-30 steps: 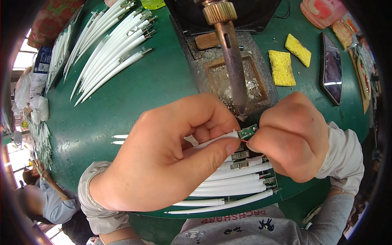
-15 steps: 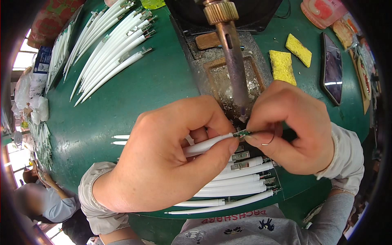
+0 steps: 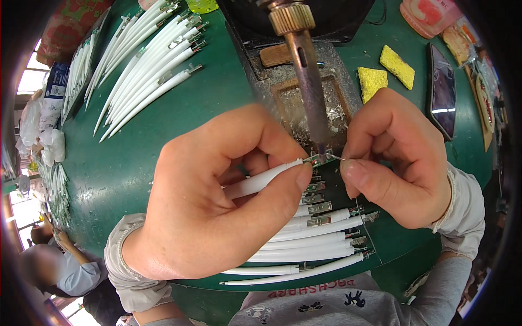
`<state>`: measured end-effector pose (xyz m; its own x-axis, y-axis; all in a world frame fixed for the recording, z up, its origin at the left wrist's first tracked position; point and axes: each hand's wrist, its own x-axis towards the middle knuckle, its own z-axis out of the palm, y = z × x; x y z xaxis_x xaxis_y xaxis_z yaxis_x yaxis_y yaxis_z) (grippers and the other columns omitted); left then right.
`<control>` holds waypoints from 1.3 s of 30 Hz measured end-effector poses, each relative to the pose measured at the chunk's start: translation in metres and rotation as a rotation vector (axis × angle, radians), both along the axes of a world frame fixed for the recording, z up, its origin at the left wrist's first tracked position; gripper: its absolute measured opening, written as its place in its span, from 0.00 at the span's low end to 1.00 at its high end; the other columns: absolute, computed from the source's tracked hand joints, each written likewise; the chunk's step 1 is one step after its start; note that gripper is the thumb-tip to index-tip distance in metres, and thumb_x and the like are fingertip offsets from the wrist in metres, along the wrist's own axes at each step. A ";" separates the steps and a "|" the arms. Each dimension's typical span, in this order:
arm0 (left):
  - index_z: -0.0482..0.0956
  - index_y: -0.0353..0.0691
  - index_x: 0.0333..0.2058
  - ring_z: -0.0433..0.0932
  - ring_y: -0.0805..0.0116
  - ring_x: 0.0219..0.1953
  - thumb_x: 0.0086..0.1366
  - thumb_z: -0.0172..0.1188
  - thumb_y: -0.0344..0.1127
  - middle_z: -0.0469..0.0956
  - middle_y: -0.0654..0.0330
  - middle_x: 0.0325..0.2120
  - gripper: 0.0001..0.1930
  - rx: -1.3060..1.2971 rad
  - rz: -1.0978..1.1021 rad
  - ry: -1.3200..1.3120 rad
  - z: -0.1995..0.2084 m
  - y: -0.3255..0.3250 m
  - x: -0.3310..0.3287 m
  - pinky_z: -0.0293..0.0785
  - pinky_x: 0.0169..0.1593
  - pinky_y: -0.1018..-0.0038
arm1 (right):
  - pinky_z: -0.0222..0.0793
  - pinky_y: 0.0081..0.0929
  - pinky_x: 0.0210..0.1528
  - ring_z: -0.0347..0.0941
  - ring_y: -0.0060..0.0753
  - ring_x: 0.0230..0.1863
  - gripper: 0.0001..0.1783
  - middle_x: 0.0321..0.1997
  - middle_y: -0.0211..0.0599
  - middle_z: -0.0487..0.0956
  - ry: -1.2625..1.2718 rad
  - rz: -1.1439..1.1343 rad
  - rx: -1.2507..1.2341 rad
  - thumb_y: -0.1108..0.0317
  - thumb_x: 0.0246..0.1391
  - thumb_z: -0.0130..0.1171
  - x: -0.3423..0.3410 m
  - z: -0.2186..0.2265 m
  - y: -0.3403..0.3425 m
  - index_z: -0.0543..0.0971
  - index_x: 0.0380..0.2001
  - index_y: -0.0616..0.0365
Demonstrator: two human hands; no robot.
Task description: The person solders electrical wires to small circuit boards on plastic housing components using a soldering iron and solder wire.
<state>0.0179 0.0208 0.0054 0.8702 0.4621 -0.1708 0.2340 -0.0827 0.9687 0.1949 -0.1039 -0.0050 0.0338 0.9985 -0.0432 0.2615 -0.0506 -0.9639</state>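
My left hand [image 3: 228, 185] is closed around a white tapered tube [image 3: 266, 179], thumb and fingers pinching it near its wide end. A small green circuit board [image 3: 321, 160] sticks out of that end, with a bit of red wire beside it. Thumb and forefinger of my right hand [image 3: 397, 163] pinch a thin silvery wire [image 3: 337, 157], whose end meets the board. Directly above, the soldering iron [image 3: 311, 92] points downward, its dark tip at the board. Whether tip and board touch is too small to tell.
Several white tubes [image 3: 310, 251] with metal-ended boards lie below my hands; more tubes [image 3: 157, 76] lie at far left. A solder-flecked tray [image 3: 280, 100] sits under the iron. Yellow sponges [image 3: 398, 66] and a phone [image 3: 441, 92] lie at right. Another person [image 3: 76, 271] sits at lower left.
My right fingers have moved right, away from the tube's end, and now hold the wire to the board. My left hand has shifted slightly left; the board now shows under the iron's tip.
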 end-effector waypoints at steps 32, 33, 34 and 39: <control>0.73 0.29 0.26 0.73 0.74 0.30 0.47 0.60 0.22 0.73 0.58 0.26 0.07 0.137 -0.055 0.077 0.007 -0.005 -0.005 0.67 0.37 0.81 | 0.57 0.13 0.18 0.63 0.16 0.16 0.13 0.23 0.33 0.67 0.194 -0.013 0.029 0.66 0.56 0.51 0.001 -0.018 -0.002 0.60 0.32 0.62; 0.73 0.29 0.27 0.73 0.74 0.29 0.47 0.60 0.22 0.73 0.58 0.26 0.07 0.171 -0.056 0.081 0.008 -0.006 -0.005 0.67 0.36 0.81 | 0.57 0.13 0.18 0.63 0.15 0.16 0.13 0.23 0.33 0.67 0.177 -0.008 0.029 0.67 0.56 0.51 0.002 -0.019 -0.002 0.60 0.33 0.63; 0.73 0.30 0.27 0.73 0.74 0.29 0.46 0.60 0.22 0.73 0.58 0.26 0.07 0.206 -0.058 0.086 0.009 -0.007 -0.005 0.68 0.36 0.81 | 0.57 0.13 0.18 0.63 0.15 0.16 0.13 0.23 0.33 0.67 0.161 -0.002 0.028 0.67 0.56 0.51 0.002 -0.020 -0.003 0.60 0.33 0.63; 0.73 0.30 0.27 0.73 0.74 0.29 0.47 0.60 0.23 0.73 0.57 0.27 0.07 0.208 -0.078 0.067 0.008 -0.008 -0.006 0.68 0.35 0.82 | 0.58 0.13 0.19 0.63 0.14 0.18 0.12 0.23 0.32 0.67 0.109 0.032 0.097 0.69 0.55 0.51 0.001 -0.026 -0.002 0.60 0.33 0.63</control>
<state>0.0119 0.0124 0.0134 0.8946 0.4253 -0.1374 0.2824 -0.2995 0.9114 0.1964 -0.1062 -0.0306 0.0024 0.9987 0.0517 0.1555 0.0507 -0.9865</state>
